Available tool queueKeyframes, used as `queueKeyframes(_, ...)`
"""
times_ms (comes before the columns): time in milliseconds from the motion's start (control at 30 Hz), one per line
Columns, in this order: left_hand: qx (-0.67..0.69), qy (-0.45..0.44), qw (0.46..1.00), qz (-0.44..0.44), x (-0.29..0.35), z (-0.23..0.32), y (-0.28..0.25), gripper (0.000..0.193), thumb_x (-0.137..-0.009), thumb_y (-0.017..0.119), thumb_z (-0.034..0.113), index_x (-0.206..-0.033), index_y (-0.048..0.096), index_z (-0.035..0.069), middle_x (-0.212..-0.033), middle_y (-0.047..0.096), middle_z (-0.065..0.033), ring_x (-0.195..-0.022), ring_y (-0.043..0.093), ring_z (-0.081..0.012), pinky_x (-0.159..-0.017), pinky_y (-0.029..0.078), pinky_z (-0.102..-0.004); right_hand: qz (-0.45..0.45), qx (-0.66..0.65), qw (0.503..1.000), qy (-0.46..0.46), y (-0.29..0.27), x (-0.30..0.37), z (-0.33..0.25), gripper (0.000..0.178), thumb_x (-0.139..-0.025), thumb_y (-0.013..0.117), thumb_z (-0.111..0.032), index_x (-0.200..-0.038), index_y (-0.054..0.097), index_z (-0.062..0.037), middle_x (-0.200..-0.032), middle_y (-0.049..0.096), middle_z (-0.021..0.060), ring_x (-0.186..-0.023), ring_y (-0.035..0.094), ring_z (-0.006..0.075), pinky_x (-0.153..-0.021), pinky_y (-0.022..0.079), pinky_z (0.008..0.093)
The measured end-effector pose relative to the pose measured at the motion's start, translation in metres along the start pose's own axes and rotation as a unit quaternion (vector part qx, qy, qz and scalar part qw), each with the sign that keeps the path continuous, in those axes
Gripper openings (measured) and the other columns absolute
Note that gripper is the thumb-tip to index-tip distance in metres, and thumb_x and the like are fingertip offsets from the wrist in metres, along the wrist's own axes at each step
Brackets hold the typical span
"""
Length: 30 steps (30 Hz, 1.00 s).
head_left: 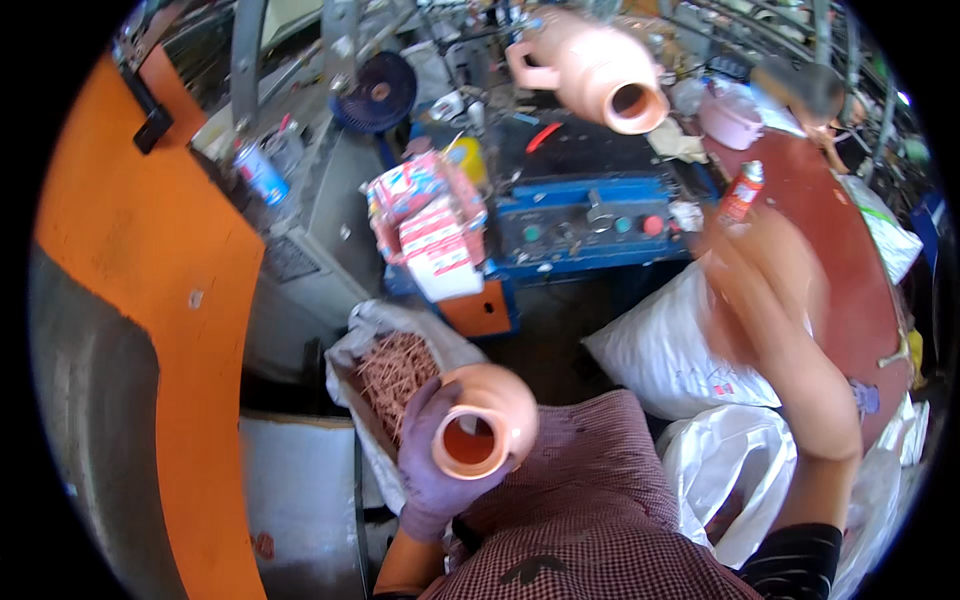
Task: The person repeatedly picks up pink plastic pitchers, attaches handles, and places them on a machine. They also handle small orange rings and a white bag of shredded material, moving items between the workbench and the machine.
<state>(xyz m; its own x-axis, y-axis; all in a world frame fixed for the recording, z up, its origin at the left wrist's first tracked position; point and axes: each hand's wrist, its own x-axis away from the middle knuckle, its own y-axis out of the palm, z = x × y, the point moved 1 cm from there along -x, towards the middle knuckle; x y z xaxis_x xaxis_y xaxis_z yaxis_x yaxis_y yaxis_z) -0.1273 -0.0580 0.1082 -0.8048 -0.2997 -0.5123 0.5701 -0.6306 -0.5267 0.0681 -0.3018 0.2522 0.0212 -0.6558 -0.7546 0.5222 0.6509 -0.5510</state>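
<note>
In my gloved left hand (pixel 430 455) is a hollow pink plastic jug (pixel 515 405), its round open mouth turned up toward me. The fingers and palm wrap its left and lower side. My right hand (pixel 750 285) is over the right-hand table, smeared by motion, so its fingers cannot be made out. Closest to it stands a red and white can (pixel 740 192); whether the hand touches it, I cannot tell. Another pink jug (pixel 590 65), with a side handle, lies at the far middle with its opening toward me.
Pink plastic scraps (pixel 395 375) fill an open sack left of my lap. White sacks (pixel 660 345) stand at right, beside a reddish-brown table (pixel 830 215). Ahead is a blue control panel (pixel 590 225) with buttons. A carton (pixel 435 240), blue spray can (pixel 260 172) and orange machine panel (pixel 185 320) are left.
</note>
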Motion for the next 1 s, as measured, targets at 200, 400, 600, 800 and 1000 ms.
queueKeyframes(200,0.024,-0.050,0.998,-0.003,0.011,0.001,-0.004,0.082,-0.055,0.088,0.030,-0.121,0.051,-0.002,-0.121,0.056,-0.0197,-0.116,0.053,-0.0388,-0.099,0.044,-0.0489,0.006,0.112,0.965,0.239,0.111,-0.013,0.087,0.070,-0.075,0.077,-0.034,-0.134,0.044,-0.0140,-0.135,0.045,0.0208,-0.101,0.061,0.0396,-0.077,0.055,0.0417)
queueKeyframes(400,-0.012,-0.023,1.000,-0.013,0.015,0.013,-0.001,0.085,-0.056,0.087,0.026,-0.126,0.047,-0.001,-0.121,0.055,-0.0191,-0.113,0.055,-0.0344,-0.096,0.047,-0.0443,-0.029,0.221,0.958,0.182,0.149,-0.031,0.095,0.054,-0.074,0.067,-0.018,-0.125,0.049,-0.0154,-0.132,0.049,0.0198,-0.086,0.060,0.0310,-0.067,0.051,0.0405)
queueKeyframes(600,0.041,-0.037,0.995,0.080,-0.008,0.050,-0.031,0.102,-0.056,0.084,0.020,-0.141,0.033,-0.002,-0.121,0.055,-0.0159,-0.112,0.054,-0.0281,-0.098,0.044,-0.0406,-0.052,0.160,0.984,0.063,0.045,0.028,0.027,0.045,-0.073,0.062,-0.016,-0.117,0.054,-0.0146,-0.131,0.052,0.0137,-0.080,0.054,0.0216,-0.068,0.045,0.0329)
queueKeyframes(800,0.004,0.194,0.934,0.299,-0.082,0.102,-0.044,0.105,-0.066,0.078,0.028,-0.148,0.020,-0.002,-0.132,0.052,-0.0212,-0.117,0.053,-0.0342,-0.102,0.041,-0.0437,0.092,0.065,0.992,0.061,-0.110,0.070,-0.032,0.039,-0.078,0.067,-0.043,-0.112,0.068,-0.0234,-0.105,0.064,0.0105,-0.063,0.054,0.0141,-0.055,0.035,0.0249)
queueKeyframes(1000,0.027,0.278,0.919,0.279,-0.177,0.119,0.051,0.088,-0.062,0.087,0.020,-0.135,0.043,-0.001,-0.133,0.048,-0.0140,-0.122,0.048,-0.0303,-0.105,0.038,-0.0429,-0.100,-0.166,0.944,0.266,-0.085,0.113,-0.043,0.036,-0.072,0.073,-0.035,-0.099,0.071,-0.0120,-0.084,0.058,0.0094,-0.065,0.063,0.0229,-0.058,0.051,0.0344)
